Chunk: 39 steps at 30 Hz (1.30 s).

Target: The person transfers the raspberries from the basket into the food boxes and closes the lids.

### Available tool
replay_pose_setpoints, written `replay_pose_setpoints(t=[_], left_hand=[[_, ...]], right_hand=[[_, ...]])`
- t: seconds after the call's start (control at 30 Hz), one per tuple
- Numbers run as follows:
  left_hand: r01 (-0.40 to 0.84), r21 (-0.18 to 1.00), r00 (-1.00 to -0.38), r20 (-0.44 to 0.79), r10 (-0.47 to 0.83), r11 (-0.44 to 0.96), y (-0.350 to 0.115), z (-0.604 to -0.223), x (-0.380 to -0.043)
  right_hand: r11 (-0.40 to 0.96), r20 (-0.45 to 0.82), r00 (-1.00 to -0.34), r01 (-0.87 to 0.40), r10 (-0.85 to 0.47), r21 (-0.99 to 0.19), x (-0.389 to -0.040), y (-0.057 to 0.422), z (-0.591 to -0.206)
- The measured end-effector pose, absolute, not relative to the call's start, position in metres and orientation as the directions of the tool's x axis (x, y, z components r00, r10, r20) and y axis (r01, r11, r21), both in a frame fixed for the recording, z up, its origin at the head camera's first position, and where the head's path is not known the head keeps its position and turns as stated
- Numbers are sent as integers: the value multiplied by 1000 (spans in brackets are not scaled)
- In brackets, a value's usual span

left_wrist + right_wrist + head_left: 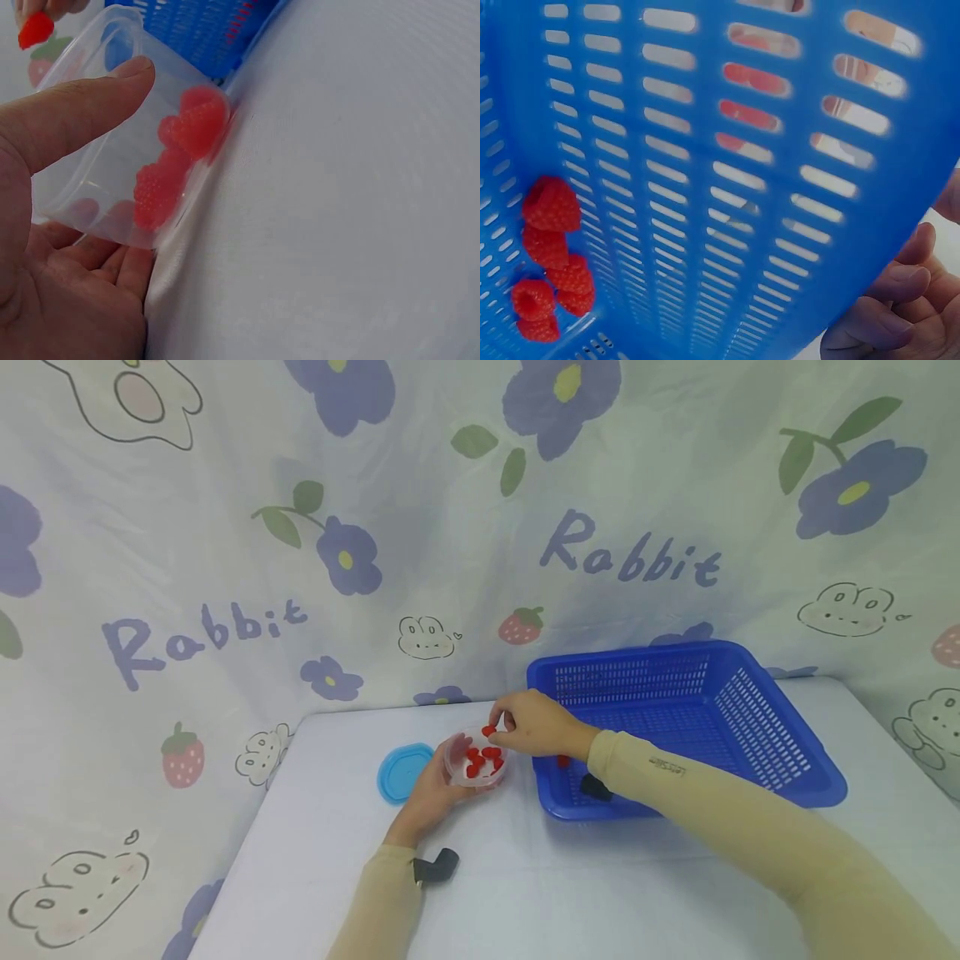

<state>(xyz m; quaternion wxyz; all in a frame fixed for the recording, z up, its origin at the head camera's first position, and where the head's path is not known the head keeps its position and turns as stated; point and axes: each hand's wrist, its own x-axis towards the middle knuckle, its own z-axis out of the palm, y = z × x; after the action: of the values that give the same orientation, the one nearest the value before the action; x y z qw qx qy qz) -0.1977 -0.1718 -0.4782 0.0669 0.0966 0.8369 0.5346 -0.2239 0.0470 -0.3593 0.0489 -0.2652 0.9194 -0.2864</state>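
Observation:
My left hand (429, 797) holds a clear plastic cup (94, 169), thumb along its near side and fingers beneath. The cup tilts on the white cloth, with several red raspberries (199, 127) lying against its lower wall. Over the cup's right rim, my right hand (538, 724) pinches a single raspberry (489, 731) between thumb and fingertips. In the right wrist view that berry is out of sight, and the curled fingers (885, 322) show just outside the basket wall. More raspberries (551, 206) lie together inside the blue basket (630, 678).
The basket, with slotted walls, stands right of the cup, its left side under my right forearm. A round light-blue lid (401, 774) lies left of the cup. Behind the table (525, 893) hangs a printed curtain (465, 535). A black wrist camera (438, 867) juts from my left sleeve.

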Motion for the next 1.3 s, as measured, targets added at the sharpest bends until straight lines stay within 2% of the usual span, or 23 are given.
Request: replay_pose_setpoints(t=[0.77,1.3], left_hand=[[114,904,-972,14,236,413,-174,-480,-199],[65,916,-972,-32,235,395,-172,-480,-199]], right_hand=[[683,50,-834,-483,-549,-548,-226,32,-363],[660,133,-873,-447,-469,-604,-238,77,-351]])
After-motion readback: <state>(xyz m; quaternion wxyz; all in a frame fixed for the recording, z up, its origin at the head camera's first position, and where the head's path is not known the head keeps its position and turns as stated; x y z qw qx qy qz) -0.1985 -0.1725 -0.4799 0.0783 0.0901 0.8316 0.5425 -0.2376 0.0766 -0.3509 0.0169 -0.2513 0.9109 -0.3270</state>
